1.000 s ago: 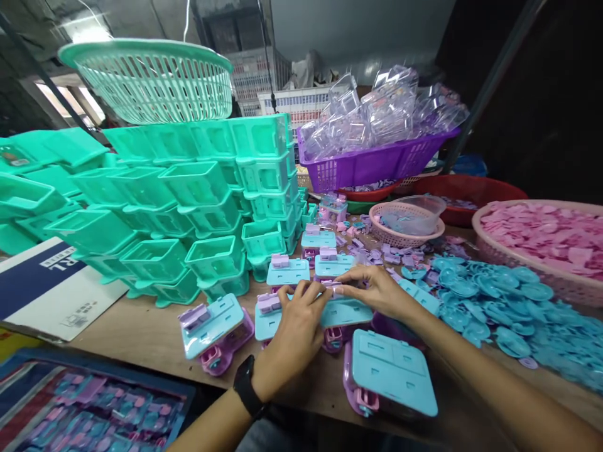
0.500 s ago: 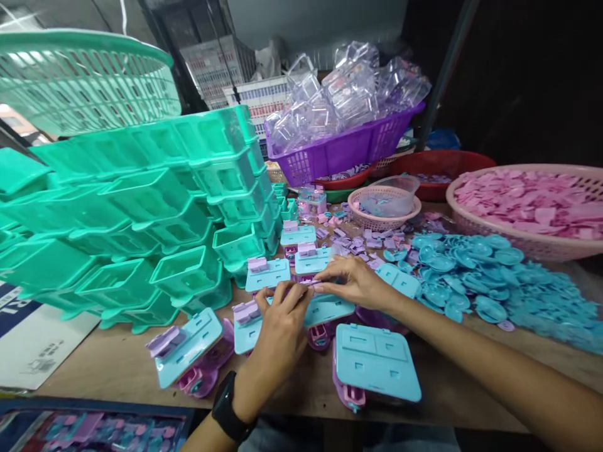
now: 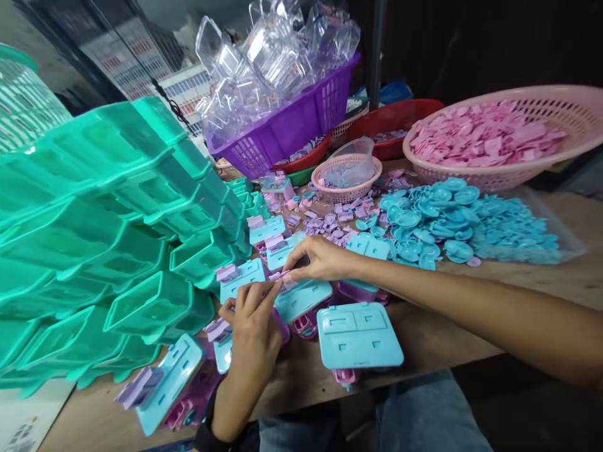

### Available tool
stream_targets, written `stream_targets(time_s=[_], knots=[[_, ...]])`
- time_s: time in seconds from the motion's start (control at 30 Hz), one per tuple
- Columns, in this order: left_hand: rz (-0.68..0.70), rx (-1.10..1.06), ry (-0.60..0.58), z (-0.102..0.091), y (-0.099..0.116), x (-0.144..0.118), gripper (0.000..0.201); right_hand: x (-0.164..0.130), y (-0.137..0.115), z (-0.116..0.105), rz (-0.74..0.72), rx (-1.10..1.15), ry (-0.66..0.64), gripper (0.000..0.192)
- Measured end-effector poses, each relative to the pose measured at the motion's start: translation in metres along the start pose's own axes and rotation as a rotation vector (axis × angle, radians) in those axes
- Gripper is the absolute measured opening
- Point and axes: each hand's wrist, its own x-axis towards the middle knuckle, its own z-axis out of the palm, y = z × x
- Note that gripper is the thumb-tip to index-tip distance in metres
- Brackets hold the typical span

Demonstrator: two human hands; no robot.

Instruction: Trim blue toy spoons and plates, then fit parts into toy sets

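My left hand (image 3: 252,326) and my right hand (image 3: 316,257) meet over a light blue toy lid (image 3: 304,297) at the table's middle. Both pinch a small lilac plastic piece (image 3: 281,276) at the lid's far edge. The lid sits on a purple and pink toy base. Another blue lid without a lilac piece (image 3: 358,326) lies just to the right, near the table's front edge. Several lids with lilac pieces fitted lie around the hands, one at the lower left (image 3: 164,383) and one behind (image 3: 238,278).
Stacked green plastic tubs (image 3: 108,238) fill the left. A purple basket of clear shells (image 3: 287,125) stands at the back. Loose lilac bits (image 3: 330,221), a heap of blue discs (image 3: 452,220), and a pink basket of pink parts (image 3: 494,138) lie to the right.
The view has swung left and tilted, so everything sits further right and askew. Both hands stay pinched together on the lilac piece over the same blue lid.
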Motion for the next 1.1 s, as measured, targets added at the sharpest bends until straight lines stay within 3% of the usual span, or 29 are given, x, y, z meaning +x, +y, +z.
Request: stream_targets(time_s=[0.3,0.5,0.67,0.83,0.9,1.0,1.1], knots=[[-0.007,0.047,0.056,-0.004,0.007,0.006,0.056,0.011,-0.001,-0.008,-0.102,-0.182,-0.032,0.012],[0.051,0.104,0.03,-0.007,0.009,0.003,0.055,0.009,0.007,-0.008,-0.135,-0.139,-0.086,0.018],[0.061,0.129,0.049,0.0,0.009,-0.003,0.058,0.003,0.008,-0.003,-0.153,-0.247,-0.035,0.014],[0.042,0.048,0.094,0.012,0.011,-0.015,0.069,-0.014,0.002,0.016,-0.131,-0.39,0.147,0.021],[0.019,0.066,0.091,0.014,0.011,-0.018,0.071,-0.017,0.0,0.017,-0.119,-0.418,0.133,0.023],[-0.025,0.117,0.055,0.015,0.012,-0.02,0.074,-0.016,-0.001,0.0,-0.114,-0.436,0.066,0.023],[-0.063,0.098,0.043,0.014,0.014,-0.02,0.076,-0.005,0.006,-0.036,0.046,-0.597,0.102,0.029]])
